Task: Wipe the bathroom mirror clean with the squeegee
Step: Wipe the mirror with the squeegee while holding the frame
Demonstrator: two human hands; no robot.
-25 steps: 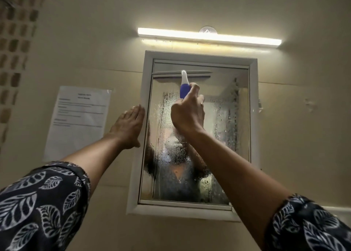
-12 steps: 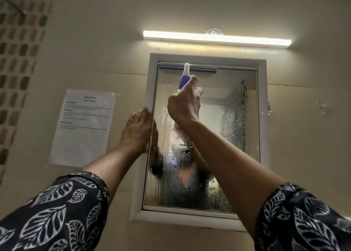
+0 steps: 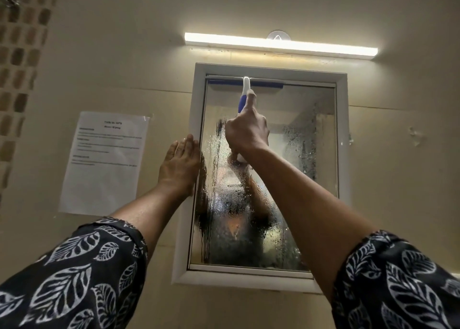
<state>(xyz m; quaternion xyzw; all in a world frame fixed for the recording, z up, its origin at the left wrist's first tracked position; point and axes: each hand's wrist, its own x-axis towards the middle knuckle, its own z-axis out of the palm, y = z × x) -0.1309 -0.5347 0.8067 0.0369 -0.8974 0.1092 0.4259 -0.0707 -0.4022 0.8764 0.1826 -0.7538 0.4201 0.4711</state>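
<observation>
The right hand covers most of the squeegee handle, leaving only the neck and a small part of the butt end exposed. Print on the paper notice is too small and blurred to read. Droplets and the right forearm obscure much of the mirror, and the lower picture edge crops both sleeves.
</observation>
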